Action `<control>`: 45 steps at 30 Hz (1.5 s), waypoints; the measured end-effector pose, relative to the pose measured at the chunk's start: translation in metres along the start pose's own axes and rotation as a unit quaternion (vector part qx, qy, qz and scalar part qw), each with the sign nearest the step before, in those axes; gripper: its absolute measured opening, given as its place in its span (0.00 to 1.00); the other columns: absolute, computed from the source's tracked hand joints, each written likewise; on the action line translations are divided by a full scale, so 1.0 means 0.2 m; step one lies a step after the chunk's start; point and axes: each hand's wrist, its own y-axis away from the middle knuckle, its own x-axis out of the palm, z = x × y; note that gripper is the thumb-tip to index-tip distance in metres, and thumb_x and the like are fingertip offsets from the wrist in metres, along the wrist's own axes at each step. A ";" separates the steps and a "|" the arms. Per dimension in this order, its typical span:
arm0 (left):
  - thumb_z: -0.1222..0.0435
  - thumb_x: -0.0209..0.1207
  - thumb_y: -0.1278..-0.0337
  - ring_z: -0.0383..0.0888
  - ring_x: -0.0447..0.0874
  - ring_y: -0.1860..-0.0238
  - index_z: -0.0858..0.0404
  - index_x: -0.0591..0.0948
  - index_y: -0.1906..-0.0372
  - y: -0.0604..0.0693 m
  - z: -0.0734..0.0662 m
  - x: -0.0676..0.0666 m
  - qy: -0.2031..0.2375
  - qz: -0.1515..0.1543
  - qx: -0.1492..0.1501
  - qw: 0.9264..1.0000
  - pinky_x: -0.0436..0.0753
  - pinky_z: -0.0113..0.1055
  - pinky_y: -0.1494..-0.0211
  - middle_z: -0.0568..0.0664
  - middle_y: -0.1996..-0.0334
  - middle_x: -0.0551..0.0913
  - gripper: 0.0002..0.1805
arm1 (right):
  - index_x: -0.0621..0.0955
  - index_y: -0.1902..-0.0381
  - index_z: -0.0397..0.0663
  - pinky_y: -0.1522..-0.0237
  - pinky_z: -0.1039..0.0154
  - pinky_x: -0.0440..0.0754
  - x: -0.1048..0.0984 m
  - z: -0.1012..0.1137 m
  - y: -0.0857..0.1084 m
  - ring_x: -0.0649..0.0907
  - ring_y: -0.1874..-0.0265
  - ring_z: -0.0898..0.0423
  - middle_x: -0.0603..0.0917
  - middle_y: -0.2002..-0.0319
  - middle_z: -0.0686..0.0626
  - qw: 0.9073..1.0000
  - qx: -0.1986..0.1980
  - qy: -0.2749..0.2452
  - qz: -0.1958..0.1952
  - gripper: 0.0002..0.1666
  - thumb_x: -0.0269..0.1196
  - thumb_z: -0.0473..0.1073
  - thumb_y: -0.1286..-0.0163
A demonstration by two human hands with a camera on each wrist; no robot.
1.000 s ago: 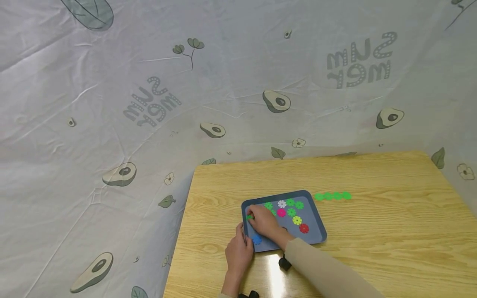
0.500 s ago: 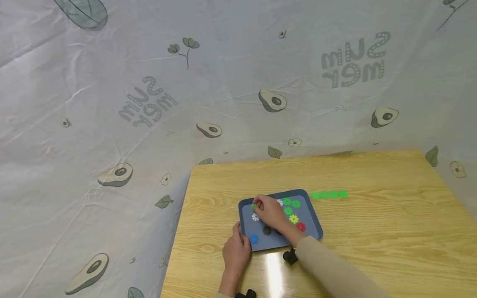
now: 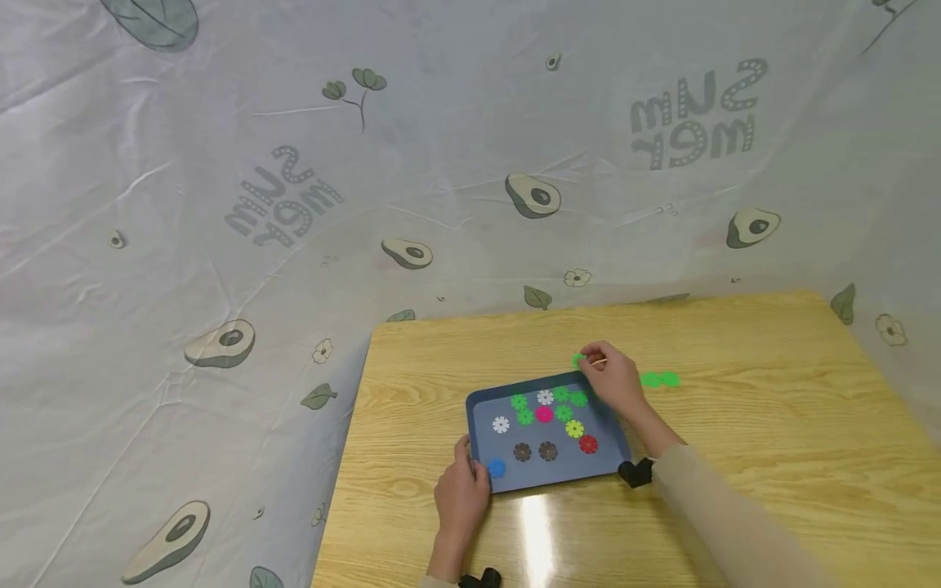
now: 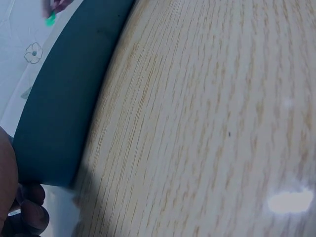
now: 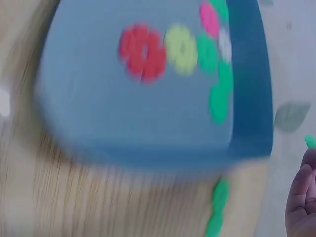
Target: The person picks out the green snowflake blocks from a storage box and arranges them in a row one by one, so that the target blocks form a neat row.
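Observation:
My left hand grips the near left corner of a grey-blue tray. Its fingertips show under the tray wall in the left wrist view. Above the tray's far right rim, my right hand pinches a green notched plastic disc between thumb and fingers. Inside the tray lie several more green discs, white discs, a pink disc, a yellow disc, a red disc, two brown discs and a blue disc by my left thumb.
Right of the tray, a row of green discs lies on the wooden table, partly hidden by my right hand. A printed cloth hangs behind the table. Black wrist cameras sit on both wrists.
My right hand has lifted a green disc out of the tray's left part and carried it right, past the far rim. The left hand keeps its hold on the tray.

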 end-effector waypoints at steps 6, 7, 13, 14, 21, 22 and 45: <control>0.68 0.60 0.36 0.37 0.57 0.87 0.64 0.76 0.32 0.00 0.00 0.00 0.002 0.012 -0.012 1.000 0.57 0.35 0.84 0.39 0.87 0.64 0.26 | 0.81 0.44 0.36 0.56 0.53 0.78 -0.23 -0.20 0.00 0.85 0.54 0.40 0.83 0.54 0.38 0.999 0.038 0.010 -0.029 0.19 0.61 0.46 0.22; 0.68 0.60 0.36 0.37 0.57 0.87 0.64 0.76 0.32 -0.01 0.00 0.00 0.002 0.012 -0.011 1.000 0.57 0.35 0.84 0.39 0.87 0.64 0.26 | 0.81 0.44 0.36 0.57 0.53 0.78 -0.26 -0.24 0.01 0.85 0.54 0.40 0.83 0.54 0.37 0.998 0.044 0.014 -0.030 0.20 0.60 0.47 0.22; 0.67 0.59 0.35 0.37 0.57 0.87 0.64 0.76 0.32 0.00 0.00 0.00 -0.003 0.012 -0.013 1.000 0.57 0.35 0.83 0.39 0.87 0.64 0.26 | 0.79 0.41 0.34 0.58 0.54 0.77 -0.42 -0.45 0.05 0.83 0.53 0.40 0.82 0.52 0.36 0.994 0.097 0.023 -0.041 0.24 0.57 0.50 0.20; 0.67 0.59 0.35 0.37 0.57 0.87 0.64 0.76 0.32 0.00 0.00 0.00 -0.003 0.011 -0.013 1.000 0.57 0.35 0.83 0.39 0.87 0.63 0.26 | 0.79 0.41 0.34 0.58 0.55 0.77 -0.44 -0.47 0.06 0.83 0.54 0.41 0.82 0.52 0.36 0.993 0.104 0.024 -0.045 0.24 0.57 0.50 0.20; 0.68 0.61 0.36 0.37 0.56 0.87 0.65 0.76 0.33 0.00 0.00 0.00 -0.004 0.001 -0.007 1.000 0.57 0.35 0.84 0.39 0.87 0.63 0.26 | 0.78 0.38 0.32 0.60 0.59 0.73 -0.53 -0.62 0.08 0.79 0.55 0.48 0.82 0.49 0.36 0.984 0.162 0.016 -0.065 0.28 0.56 0.51 0.20; 0.68 0.61 0.37 0.37 0.56 0.87 0.65 0.76 0.33 0.00 0.00 0.00 -0.003 -0.001 -0.006 1.000 0.57 0.35 0.84 0.39 0.87 0.63 0.26 | 0.77 0.37 0.32 0.59 0.59 0.73 -0.54 -0.64 0.08 0.79 0.54 0.48 0.82 0.49 0.36 0.983 0.169 0.016 -0.067 0.28 0.56 0.51 0.20; 0.68 0.60 0.36 0.37 0.56 0.86 0.65 0.76 0.32 0.00 -0.01 0.00 -0.001 0.009 -0.018 1.000 0.56 0.35 0.83 0.39 0.87 0.63 0.27 | 0.79 0.42 0.28 0.57 0.49 0.73 -0.56 -0.67 0.09 0.80 0.51 0.34 0.83 0.48 0.30 0.981 0.174 0.063 -0.064 0.26 0.56 0.48 0.22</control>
